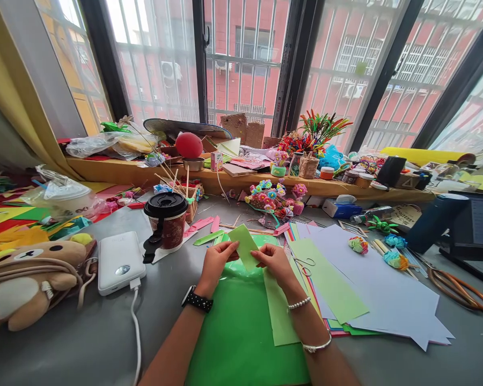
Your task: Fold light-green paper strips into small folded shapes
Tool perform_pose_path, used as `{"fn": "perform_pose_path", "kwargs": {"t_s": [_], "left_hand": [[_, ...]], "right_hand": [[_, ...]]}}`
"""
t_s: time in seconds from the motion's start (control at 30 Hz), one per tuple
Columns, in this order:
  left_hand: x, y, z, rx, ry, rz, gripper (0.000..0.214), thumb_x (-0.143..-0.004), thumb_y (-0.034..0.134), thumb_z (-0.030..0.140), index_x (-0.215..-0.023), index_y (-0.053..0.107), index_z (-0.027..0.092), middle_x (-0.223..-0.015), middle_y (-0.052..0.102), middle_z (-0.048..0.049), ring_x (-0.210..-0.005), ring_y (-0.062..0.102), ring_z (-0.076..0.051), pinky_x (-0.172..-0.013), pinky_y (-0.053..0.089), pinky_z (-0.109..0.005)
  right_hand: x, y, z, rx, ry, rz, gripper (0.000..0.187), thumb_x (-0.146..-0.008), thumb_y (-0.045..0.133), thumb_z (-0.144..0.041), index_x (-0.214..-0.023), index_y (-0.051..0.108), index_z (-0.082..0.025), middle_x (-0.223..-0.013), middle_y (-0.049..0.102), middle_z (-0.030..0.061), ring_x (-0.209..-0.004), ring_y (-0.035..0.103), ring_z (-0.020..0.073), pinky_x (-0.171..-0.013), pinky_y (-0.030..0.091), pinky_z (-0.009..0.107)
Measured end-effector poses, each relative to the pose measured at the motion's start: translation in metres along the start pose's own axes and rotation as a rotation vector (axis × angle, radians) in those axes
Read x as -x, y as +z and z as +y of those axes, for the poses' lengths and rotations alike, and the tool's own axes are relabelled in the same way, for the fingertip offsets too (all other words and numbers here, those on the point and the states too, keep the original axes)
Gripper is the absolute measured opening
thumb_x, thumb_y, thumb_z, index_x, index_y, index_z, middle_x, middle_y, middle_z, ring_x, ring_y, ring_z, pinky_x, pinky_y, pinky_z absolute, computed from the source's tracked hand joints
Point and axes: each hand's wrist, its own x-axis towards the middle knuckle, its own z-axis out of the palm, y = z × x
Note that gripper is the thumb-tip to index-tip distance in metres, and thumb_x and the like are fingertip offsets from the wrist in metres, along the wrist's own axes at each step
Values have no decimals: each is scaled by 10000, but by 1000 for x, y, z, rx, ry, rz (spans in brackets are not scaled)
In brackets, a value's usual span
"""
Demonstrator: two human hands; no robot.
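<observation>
A small light green piece of paper is held up between both hands, above a shiny green mat. My left hand pinches its left edge between thumb and fingers. On the lower right edge, my right hand grips the same paper in a pinch. Under my right forearm lies a larger light green sheet, partly covered by the arm. Another light green strip rests on the white paper just to the right, with small scissors beside it.
White sheets spread across the right. Orange-handled scissors lie farther right. On the left stand a lidded cup and a white power bank with its cable, near a plush bear. Craft flowers sit at the back.
</observation>
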Motion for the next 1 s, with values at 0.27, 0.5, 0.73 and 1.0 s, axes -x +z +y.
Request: {"fn": "perform_pose_path", "kwargs": {"t_s": [0.27, 0.5, 0.73, 1.0], "left_hand": [[2, 3, 1, -93, -22, -127, 224, -508, 686, 308, -606, 631, 114, -531, 579, 16, -523, 531, -103, -576, 477, -230], [1, 1, 0, -86, -32, -80, 228, -503, 689, 306, -582, 612, 106, -501, 553, 16, -503, 528, -101, -558, 476, -228], [1, 0, 1, -98, -10, -73, 280, -516, 670, 348, -652, 626, 106, -568, 604, -10, -541, 557, -128, -574, 476, -249], [4, 3, 3, -234, 76, -212, 239, -563, 632, 350, -649, 627, 128, -587, 589, 7, -549, 520, -108, -533, 435, -201]], "right_hand": [[3, -5, -8, -33, 46, -24, 269, -531, 666, -381, -535, 534, -146, -497, 534, -33, -460, 530, 99, -488, 427, 221], [2, -14, -13, 40, 77, -92, 262, -522, 672, -375, -591, 590, -137, -502, 574, -10, -475, 562, 118, -502, 420, 228], [4, -11, -13, 48, 150, -107, 264, -541, 656, -380, -608, 598, -131, -508, 576, 1, -479, 550, 117, -502, 418, 236], [2, -9, -7, -86, 85, -55, 227, -498, 692, -328, -526, 559, -145, -494, 524, -33, -477, 472, 86, -481, 380, 213]]}}
